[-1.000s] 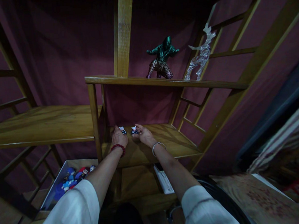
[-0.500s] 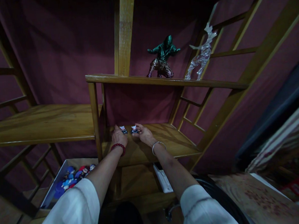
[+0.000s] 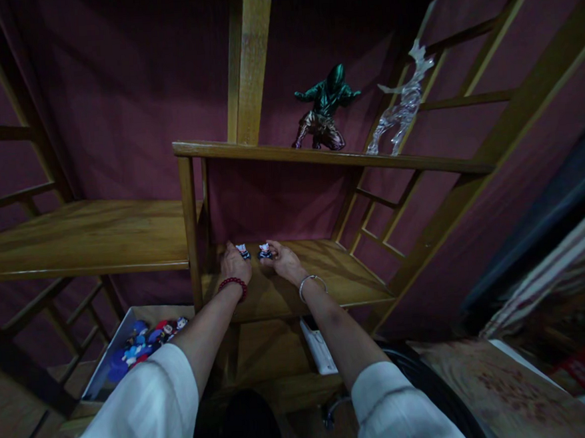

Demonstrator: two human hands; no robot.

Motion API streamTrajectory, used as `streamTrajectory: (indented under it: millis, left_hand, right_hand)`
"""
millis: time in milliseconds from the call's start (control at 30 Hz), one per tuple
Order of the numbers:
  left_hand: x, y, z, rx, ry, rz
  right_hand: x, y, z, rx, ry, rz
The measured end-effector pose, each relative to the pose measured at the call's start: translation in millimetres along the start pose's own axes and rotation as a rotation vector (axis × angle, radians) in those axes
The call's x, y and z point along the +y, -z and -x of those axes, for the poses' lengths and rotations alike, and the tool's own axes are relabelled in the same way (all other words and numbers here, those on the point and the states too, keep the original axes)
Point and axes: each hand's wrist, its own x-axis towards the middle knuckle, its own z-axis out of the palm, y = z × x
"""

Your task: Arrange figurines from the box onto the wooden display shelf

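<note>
Two small figurines with white heads and dark bases stand side by side on the small wooden shelf [image 3: 297,292]. My left hand [image 3: 234,263], with a red bead bracelet at the wrist, is closed at the side of the left figurine [image 3: 243,251]. Around the outer side of the right figurine [image 3: 264,250] curl the fingers of my right hand [image 3: 284,262], which wears a silver bangle. A narrow gap separates the two figurines. The backs of my hands partly hide the fingertips.
On the upper ledge [image 3: 268,152] crouches a green hooded figure [image 3: 325,106], beside a clear deer figurine [image 3: 402,108]. A box [image 3: 100,372] of colourful figurines stands low on the left. Below the shelf lies a white object [image 3: 320,350]. A wooden post [image 3: 191,226] borders the left side.
The view has shifted slightly, so the shelves appear a little to the right. Both hands stay at the two figurines, with no clear movement along the shelf.
</note>
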Motion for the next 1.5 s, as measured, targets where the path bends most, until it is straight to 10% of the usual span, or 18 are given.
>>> streamTrajectory:
  millis: [467, 933, 1500]
  left_hand:
    - [-1, 8.1, 14, -0.047, 0.056, 0.058]
    - [-19, 30.7, 78, -0.048, -0.196, 0.216]
    - [-115, 63.0, 148, -0.011, -0.329, 0.334]
  right_hand:
    - [-14, 6, 10, -0.006, -0.009, 0.065]
    - [-58, 15, 83, 0.328, -0.080, -0.341]
    - [-124, -87, 210, 0.215, 0.177, -0.218]
